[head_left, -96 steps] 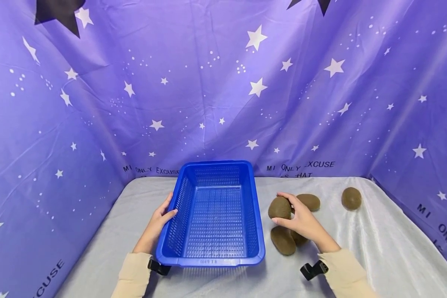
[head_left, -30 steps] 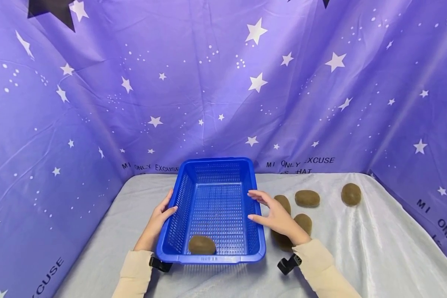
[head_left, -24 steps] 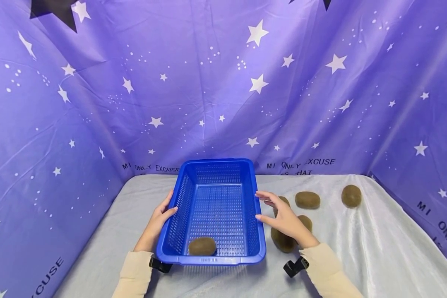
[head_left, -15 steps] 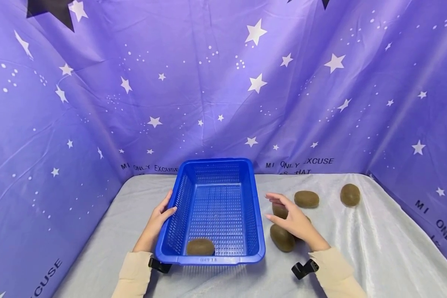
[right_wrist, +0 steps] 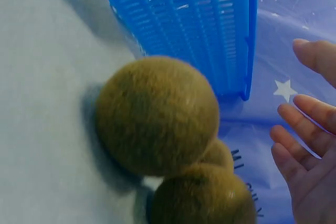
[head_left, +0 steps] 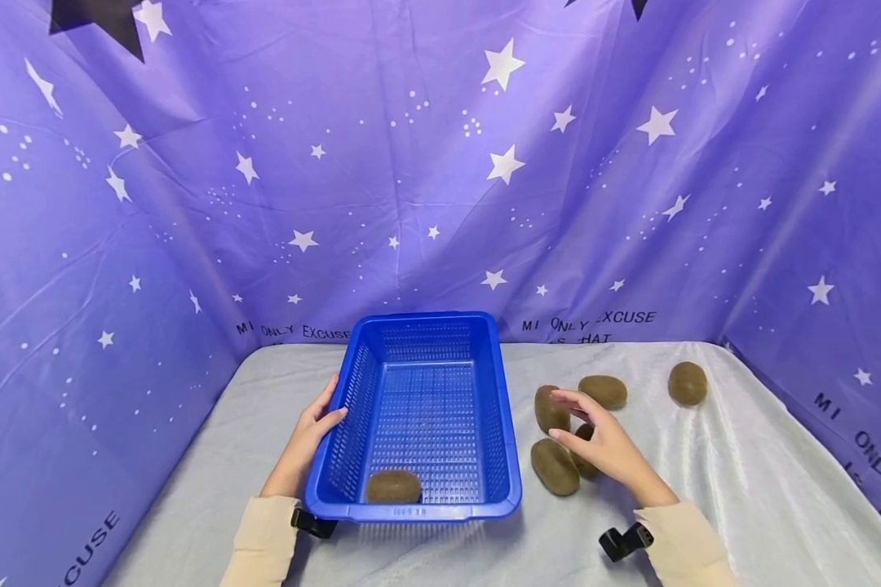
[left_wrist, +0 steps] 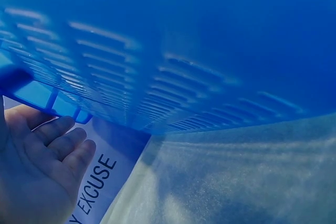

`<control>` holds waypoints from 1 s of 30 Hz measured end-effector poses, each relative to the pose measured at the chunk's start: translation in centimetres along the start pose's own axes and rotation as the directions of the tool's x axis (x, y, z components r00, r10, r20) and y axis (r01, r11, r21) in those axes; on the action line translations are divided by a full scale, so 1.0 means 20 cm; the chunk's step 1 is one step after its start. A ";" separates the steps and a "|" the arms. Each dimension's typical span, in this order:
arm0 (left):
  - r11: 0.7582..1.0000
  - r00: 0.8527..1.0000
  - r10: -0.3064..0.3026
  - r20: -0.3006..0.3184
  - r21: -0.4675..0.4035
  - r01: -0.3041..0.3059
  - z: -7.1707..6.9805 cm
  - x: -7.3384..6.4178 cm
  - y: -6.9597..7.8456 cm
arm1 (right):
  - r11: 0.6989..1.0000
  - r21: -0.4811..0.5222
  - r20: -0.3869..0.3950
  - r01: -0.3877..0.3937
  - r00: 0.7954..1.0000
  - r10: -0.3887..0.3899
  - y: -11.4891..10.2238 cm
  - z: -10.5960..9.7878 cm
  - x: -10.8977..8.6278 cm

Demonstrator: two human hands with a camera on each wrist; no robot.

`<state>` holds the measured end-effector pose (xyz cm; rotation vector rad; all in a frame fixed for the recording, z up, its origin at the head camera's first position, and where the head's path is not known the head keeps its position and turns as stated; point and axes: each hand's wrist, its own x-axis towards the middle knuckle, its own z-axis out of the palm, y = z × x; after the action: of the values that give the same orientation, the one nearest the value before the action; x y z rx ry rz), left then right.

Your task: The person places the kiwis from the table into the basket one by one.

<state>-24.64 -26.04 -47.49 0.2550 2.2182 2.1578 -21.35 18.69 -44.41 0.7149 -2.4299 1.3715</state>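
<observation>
A blue perforated plastic basket [head_left: 411, 512] sits on the cloth-covered table in the head view, one brown kiwi [head_left: 392, 487] lying inside at its near end. My left hand [head_left: 304, 440] grips the basket's left side, thumb on the rim; in the left wrist view the fingers [left_wrist: 63, 129] curl beneath the rim. My right hand [head_left: 608, 447], holding nothing, hovers over a cluster of kiwis to the right, thumb and fingers spread apart. Its fingertips overlap the upper kiwi [head_left: 547, 409]. Below lies another kiwi [head_left: 554, 467], and a third kiwi [head_left: 584, 458] is partly hidden by the hand.
Behind the hand lies a kiwi [head_left: 604, 392], and farther right sits a lone kiwi [head_left: 687, 383]. Light grey cloth [head_left: 749, 489] covers the table. A purple star-printed curtain [head_left: 426, 163] encloses the back and sides.
My right hand has put the kiwi it held into the basket, then moved back right, from the basket's right rim to above the cluster. The left hand stays on the rim.
</observation>
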 end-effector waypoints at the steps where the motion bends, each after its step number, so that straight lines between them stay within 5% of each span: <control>1: 1.000 1.000 0.001 0.000 -0.002 -0.001 0.00 0.00 0.00 | 1.000 -0.017 -0.007 -0.005 1.000 0.005 0.03 0.00 -0.01; 7: 1.000 1.000 -0.009 -0.008 -0.019 0.009 0.00 -0.01 0.00 | 0.999 -0.043 -0.054 -0.025 0.998 0.023 0.19 -0.01 -0.06; 19: 1.000 1.000 -0.011 -0.017 -0.013 0.010 0.01 -0.01 0.01 | 0.996 -0.084 -0.089 0.003 0.996 -0.010 0.27 -0.01 -0.13; 30: 0.999 1.000 -0.019 -0.017 -0.032 0.019 0.01 -0.01 0.01 | 0.994 -0.094 -0.051 -0.048 0.998 0.044 0.33 -0.02 -0.16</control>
<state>-24.39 -25.79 -47.39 0.2140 2.1840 2.1917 -22.23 22.92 -50.45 0.5992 -2.4689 1.2649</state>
